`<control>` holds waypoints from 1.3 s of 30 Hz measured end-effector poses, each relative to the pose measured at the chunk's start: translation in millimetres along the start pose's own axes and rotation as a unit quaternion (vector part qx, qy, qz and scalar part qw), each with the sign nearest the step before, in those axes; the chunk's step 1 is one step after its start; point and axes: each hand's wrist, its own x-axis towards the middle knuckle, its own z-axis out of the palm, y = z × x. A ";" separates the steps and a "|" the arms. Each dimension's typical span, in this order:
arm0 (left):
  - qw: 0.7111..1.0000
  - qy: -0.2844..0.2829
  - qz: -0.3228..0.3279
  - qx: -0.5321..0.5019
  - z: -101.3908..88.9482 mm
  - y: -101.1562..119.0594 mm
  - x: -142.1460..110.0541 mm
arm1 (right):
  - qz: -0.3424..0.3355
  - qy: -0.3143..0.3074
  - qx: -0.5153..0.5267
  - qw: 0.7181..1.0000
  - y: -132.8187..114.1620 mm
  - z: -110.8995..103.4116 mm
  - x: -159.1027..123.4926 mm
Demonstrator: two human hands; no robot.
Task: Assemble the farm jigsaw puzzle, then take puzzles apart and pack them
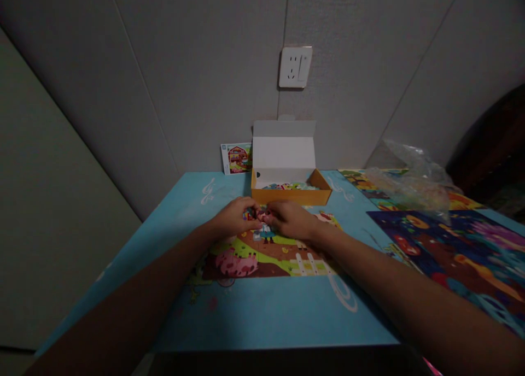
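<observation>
A partly assembled farm jigsaw puzzle [273,253], with a pink spotted pig and a white fence, lies on the blue table in front of me. My left hand [237,218] and my right hand [292,219] meet over its far edge. Both have their fingers closed around a small colourful puzzle piece [262,216] between them. The fingers hide much of that piece, so I cannot tell whether it is joined to the puzzle. Just beyond my hands stands an orange box [289,197] with its white lid raised and loose pieces [291,186] inside.
A farm picture card [238,158] leans on the wall left of the box. To the right lie a dark blue picture puzzle [443,245] and crumpled clear plastic [418,179] over another colourful picture. The blue table [262,316] meets a grey wall with a socket [295,67].
</observation>
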 end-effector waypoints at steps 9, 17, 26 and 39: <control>0.995 0.042 -0.023 0.085 -14.8 -9.7 -1.0 | 0.023 0.031 -0.008 0.999 -6.6 12.6 11.7; 0.992 -0.023 -0.074 0.097 -22.1 -7.4 -5.0 | 0.021 0.038 0.045 0.998 -2.3 16.6 10.8; 0.989 0.010 -0.089 -0.114 -10.4 -2.3 -5.7 | -0.009 0.088 0.071 0.994 -5.5 16.4 10.5; 0.995 -0.003 -0.061 0.076 -31.9 12.3 -6.4 | -0.055 0.085 0.172 0.980 -6.7 21.7 10.7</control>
